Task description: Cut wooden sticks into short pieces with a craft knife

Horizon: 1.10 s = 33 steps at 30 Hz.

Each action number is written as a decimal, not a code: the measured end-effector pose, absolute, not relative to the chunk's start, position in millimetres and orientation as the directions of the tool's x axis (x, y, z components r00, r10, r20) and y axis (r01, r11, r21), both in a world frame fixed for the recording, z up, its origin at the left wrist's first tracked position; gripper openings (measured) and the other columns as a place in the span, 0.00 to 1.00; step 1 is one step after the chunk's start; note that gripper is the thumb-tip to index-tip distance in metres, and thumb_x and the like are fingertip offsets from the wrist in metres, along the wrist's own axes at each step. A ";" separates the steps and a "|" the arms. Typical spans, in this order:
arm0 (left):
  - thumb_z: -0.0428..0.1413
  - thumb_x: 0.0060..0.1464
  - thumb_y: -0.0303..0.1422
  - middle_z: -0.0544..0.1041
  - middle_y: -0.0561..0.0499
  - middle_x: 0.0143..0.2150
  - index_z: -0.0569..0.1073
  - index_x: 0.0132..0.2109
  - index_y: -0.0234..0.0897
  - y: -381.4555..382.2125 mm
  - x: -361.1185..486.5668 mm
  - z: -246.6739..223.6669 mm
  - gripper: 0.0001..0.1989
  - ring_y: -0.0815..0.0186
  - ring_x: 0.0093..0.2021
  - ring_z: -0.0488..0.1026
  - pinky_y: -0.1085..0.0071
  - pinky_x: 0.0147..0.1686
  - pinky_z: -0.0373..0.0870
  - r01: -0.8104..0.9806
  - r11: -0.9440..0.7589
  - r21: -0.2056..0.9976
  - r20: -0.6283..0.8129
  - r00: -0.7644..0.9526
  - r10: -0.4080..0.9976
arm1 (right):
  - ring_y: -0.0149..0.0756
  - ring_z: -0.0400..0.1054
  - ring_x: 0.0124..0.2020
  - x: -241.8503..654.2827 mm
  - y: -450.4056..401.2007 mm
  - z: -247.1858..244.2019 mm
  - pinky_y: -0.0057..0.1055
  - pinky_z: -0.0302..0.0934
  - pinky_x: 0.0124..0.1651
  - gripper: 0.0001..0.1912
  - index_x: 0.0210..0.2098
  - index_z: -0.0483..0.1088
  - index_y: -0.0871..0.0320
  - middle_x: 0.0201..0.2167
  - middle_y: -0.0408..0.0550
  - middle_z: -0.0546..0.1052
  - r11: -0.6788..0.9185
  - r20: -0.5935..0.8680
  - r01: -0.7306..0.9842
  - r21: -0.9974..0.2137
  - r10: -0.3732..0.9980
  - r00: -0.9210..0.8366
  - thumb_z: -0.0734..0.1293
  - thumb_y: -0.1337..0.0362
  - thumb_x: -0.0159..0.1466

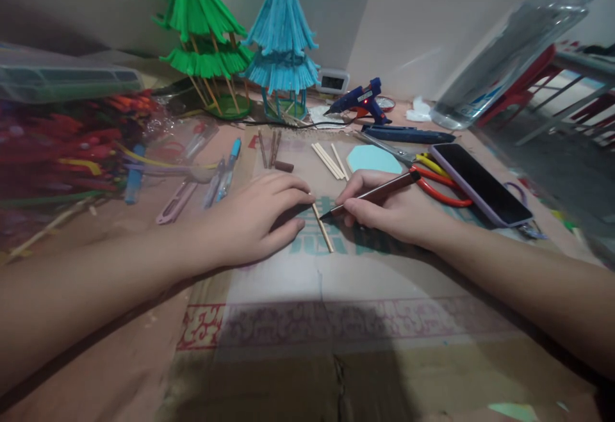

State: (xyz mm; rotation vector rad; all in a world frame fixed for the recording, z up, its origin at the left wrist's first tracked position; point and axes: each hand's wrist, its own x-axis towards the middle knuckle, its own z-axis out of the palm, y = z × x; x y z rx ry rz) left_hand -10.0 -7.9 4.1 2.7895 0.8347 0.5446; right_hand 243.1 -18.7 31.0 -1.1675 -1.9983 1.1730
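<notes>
A thin wooden stick [324, 231] lies slanted on the printed cardboard sheet [288, 281]. My left hand [266, 217] rests on the sheet, its index fingertip on the stick's upper end and its thumb a little apart from the stick. In my right hand [384, 207] is a brown marker pen [384, 189], gripped between thumb and fingers, with its dark tip at the middle of the stick. Several plain sticks [327, 161] lie beyond, beside a light blue octagonal piece [374, 160]. Brown sticks [275, 148] and a brown pen cap [284, 166] lie beyond my left hand.
Green [204, 12] and blue [281, 25] tiered models stand at the back, near a glue gun [362, 100]. Scissors [444, 188], a phone [480, 182] and a large clear bottle [504, 57] are at right. Pens [228, 169], a pink cutter [177, 201] and red craft materials [67, 146] lie left.
</notes>
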 end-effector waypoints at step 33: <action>0.49 0.67 0.35 0.74 0.40 0.58 0.73 0.58 0.34 -7.2 -10.2 2.6 0.18 0.52 0.60 0.70 0.52 0.61 0.67 0.492 -0.826 0.274 0.299 0.773 0.560 | 0.26 0.67 0.20 243.4 -18.9 30.0 0.23 0.60 0.23 0.04 0.33 0.69 0.59 0.22 0.42 0.76 0.204 0.004 0.334 -0.920 0.859 -0.512 0.68 0.67 0.64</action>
